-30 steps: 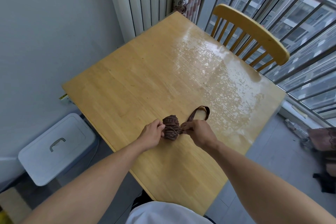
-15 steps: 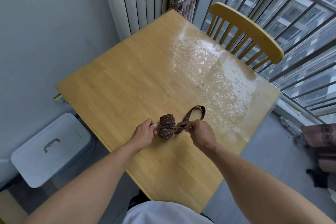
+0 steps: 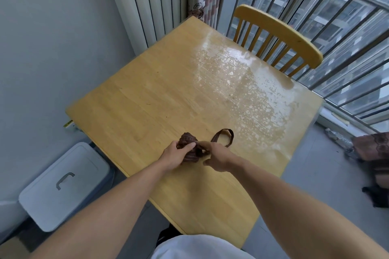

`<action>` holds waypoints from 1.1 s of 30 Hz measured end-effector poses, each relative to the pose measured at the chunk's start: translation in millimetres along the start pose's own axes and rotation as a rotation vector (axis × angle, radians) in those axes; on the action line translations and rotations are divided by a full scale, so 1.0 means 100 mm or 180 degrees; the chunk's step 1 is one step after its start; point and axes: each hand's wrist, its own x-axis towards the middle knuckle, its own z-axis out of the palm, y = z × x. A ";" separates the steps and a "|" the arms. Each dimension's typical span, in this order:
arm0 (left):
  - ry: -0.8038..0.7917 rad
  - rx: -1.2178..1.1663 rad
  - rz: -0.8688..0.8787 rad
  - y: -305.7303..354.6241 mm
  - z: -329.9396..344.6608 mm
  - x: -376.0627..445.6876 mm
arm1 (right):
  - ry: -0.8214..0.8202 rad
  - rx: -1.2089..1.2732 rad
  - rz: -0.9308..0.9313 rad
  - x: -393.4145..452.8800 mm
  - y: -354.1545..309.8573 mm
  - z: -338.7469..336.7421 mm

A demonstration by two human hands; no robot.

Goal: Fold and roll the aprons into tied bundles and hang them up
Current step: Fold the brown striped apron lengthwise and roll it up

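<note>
Brown striped cloth, the rolled apron bundle (image 3: 188, 147), sits between both hands on the tabletop (image 3: 160, 99). The left hand (image 3: 173, 155) grips its near side, and the right hand (image 3: 214, 156) pinches the strap where it meets the roll; a strap loop (image 3: 223, 136) lies just beyond. Judged from this, the knot tightens best by steadying the roll while drawing the strap snug.

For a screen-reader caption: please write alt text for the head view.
Both hands, left and right, grip a rolled brown striped apron bundle on a wooden table; its strap loop lies beyond. A wooden chair stands at the far side.
</note>
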 end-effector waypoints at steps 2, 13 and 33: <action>0.0043 -0.0170 -0.0085 -0.02 0.02 0.08 | 0.0087 0.0064 -0.0141 -0.03 -0.03 0.08; -0.1051 -0.0694 0.0520 0.45 0.28 -0.14 | 0.0587 0.0770 0.0575 -0.67 0.60 -0.16; -0.2134 -0.0259 0.0921 1.10 3.37 -2.29 | 0.2452 0.5126 0.0512 -5.38 3.22 0.19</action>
